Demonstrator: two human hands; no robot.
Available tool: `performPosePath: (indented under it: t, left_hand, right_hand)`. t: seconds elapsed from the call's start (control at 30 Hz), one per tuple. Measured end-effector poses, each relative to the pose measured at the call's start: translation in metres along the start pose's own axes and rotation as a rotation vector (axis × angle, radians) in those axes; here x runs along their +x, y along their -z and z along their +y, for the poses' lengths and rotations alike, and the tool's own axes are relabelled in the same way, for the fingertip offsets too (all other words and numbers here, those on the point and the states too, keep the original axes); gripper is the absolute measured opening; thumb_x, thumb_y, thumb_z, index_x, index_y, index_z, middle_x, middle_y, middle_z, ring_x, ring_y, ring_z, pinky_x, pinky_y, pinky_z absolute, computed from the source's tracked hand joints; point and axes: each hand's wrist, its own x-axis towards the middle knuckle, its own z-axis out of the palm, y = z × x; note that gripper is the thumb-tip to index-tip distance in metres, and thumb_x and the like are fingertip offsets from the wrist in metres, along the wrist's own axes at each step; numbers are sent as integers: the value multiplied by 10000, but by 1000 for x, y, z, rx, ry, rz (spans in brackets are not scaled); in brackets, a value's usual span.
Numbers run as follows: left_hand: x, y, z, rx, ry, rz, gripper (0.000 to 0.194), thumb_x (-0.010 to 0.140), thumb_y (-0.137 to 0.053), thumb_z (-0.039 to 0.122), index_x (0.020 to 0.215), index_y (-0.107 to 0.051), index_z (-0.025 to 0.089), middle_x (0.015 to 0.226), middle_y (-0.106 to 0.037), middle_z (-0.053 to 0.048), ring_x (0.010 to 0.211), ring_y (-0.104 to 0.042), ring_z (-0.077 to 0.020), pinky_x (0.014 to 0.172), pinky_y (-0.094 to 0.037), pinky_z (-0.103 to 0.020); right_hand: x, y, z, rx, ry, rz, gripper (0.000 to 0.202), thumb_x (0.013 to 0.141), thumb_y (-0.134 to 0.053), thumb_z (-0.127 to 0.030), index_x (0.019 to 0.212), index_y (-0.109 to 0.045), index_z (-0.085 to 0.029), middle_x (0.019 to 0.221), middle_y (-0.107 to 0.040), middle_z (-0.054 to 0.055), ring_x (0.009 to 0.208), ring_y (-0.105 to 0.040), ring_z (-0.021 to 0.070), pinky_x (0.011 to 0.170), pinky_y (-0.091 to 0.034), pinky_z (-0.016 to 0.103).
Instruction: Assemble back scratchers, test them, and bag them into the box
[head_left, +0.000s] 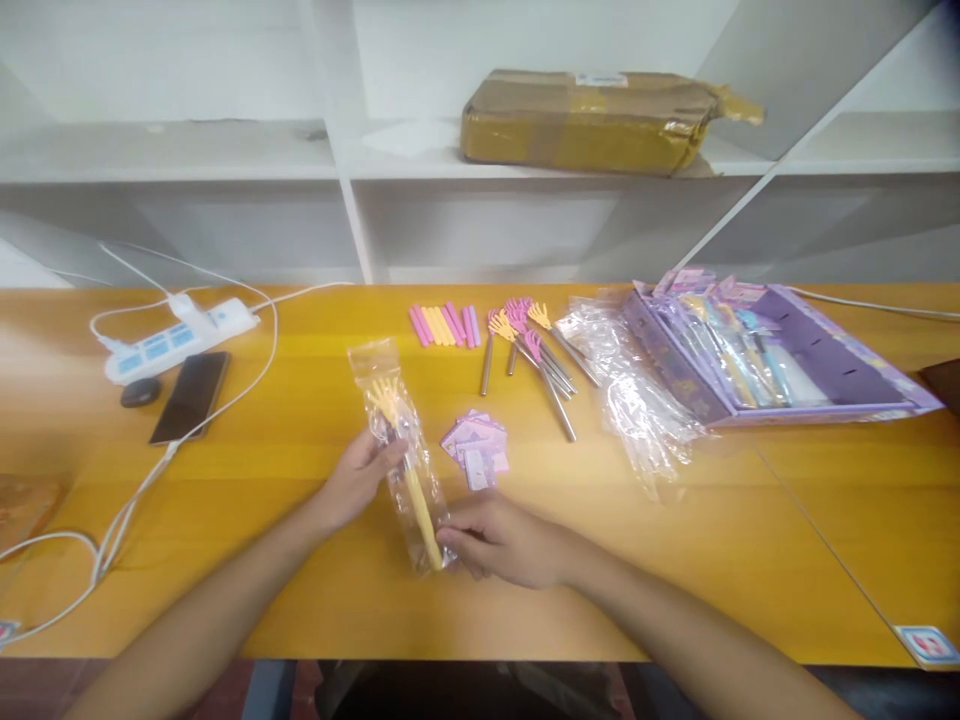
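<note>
Hands: two, both on the same packet above the near middle of the table [285,590]
Left hand [366,468]: pinches the packet around its middle, thumb across the top
Right hand [502,538]: closed on the packet's near end, right edge, between thumb and fingers
Clear bag [373,358]: one, held tilted, far end leaning left
Inside the clear bag: one yellow back scratcher [420,505], hand-shaped head at the far end, yellow grip at the near end
Loose back scratchers [555,400]: at least five, yellow or pink heads, metal rods, overlapping, far middle; exact count cannot be told
Colored tubes [441,326]: about nine, in a row left of the rods; pink, yellow and purple
Printed cards [476,445]: several, fanned in one pile, just right of the packet
Spare clear bags [637,400]: one heap, too tangled to count, against the box's left side
Purple box [847,345]: one, open, far right
Inside the purple box: several bagged scratchers [739,350], yellow, blue and purple, lying toward the left
Cardboard box [581,125]: one, taped, on the shelf [420,150]
Phone [191,395]: one, left, near one power strip [184,340]
</note>
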Motion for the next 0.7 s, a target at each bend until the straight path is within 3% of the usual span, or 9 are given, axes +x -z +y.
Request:
performPosePath:
  t: [0.07, 0.13, 0.23, 0.4, 0.47, 0.57, 0.63, 0.7]
  left_hand:
    - [11, 7, -3, -64, -34, 203, 415, 887, -776, 541, 1132, -732, 209, 1002, -740, -39, 860, -673, -193, 752, -530, -282]
    - [22, 13, -2, -177, -79, 301, 426, 856, -818, 496, 1174, -722, 229, 1157, -737, -51, 987, -684, -200, 816, -534, -277]
    - [33, 20, 3, -285, -133, 379, 392, 807, -867, 456, 1080, -719, 217, 1187, -726, -58, 1074, -677, -200, 910, -529, -284]
    - [36, 28, 3, -139, -225, 433, 417, 798, -886, 423, 1067, -658, 201, 990, -701, -21, 960, -666, -167, 924, -522, -288]
    - [35, 28, 0, -85, -234, 410, 446, 823, -868, 429, 1126, -627, 207, 914, -680, -1, 891, -659, -159, 869, -524, -274]
    - [32, 24, -1, -31, -220, 351, 483, 847, -841, 471, 1181, -605, 214, 812, -640, 24, 795, -640, -158, 795, -518, -264]
    - [31, 21, -1, 0, -199, 308, 492, 855, -827, 493, 1197, -611, 214, 797, -641, 23, 764, -630, -159, 754, -503, -256]
    - [29, 18, 0, 28, -169, 266, 467, 864, -814, 506, 1170, -633, 203, 831, -666, 5, 777, -637, -161, 737, -495, -254]
  right_hand:
    - [1, -2, -2, -150, 60, -5, 353, 1116, -450, -320, 906, -688, -165, 836, -669, 18, 738, -610, 113, 715, -452, 224]
    - [2, -5, -2, -286, 100, 15, 320, 1105, -472, -289, 904, -691, -170, 855, -669, 28, 761, -604, 120, 723, -441, 228]
    - [3, -11, 1, -452, 134, 21, 278, 1085, -515, -276, 910, -708, -177, 838, -665, 30, 730, -588, 122, 687, -417, 234]
    - [2, -14, 5, -664, 190, 51, 325, 1083, -537, -362, 852, -686, -188, 789, -652, 32, 667, -545, 134, 658, -374, 278]
    - [0, -5, 5, -745, 125, 84, 386, 1093, -509, -437, 842, -666, -190, 780, -650, 42, 659, -543, 145, 649, -354, 291]
    - [-5, 18, 5, -879, -143, 237, 378, 1082, -515, -482, 880, -635, -186, 838, -670, 72, 689, -573, 170, 648, -338, 299]
    - [-8, 34, 5, -894, -313, 322, 320, 1034, -608, -499, 983, -624, -184, 940, -693, 87, 717, -598, 177, 641, -336, 292]
    - [-10, 45, 5, -854, -381, 340, 361, 965, -716, -507, 1096, -605, -189, 1056, -697, 88, 742, -619, 172, 633, -343, 279]
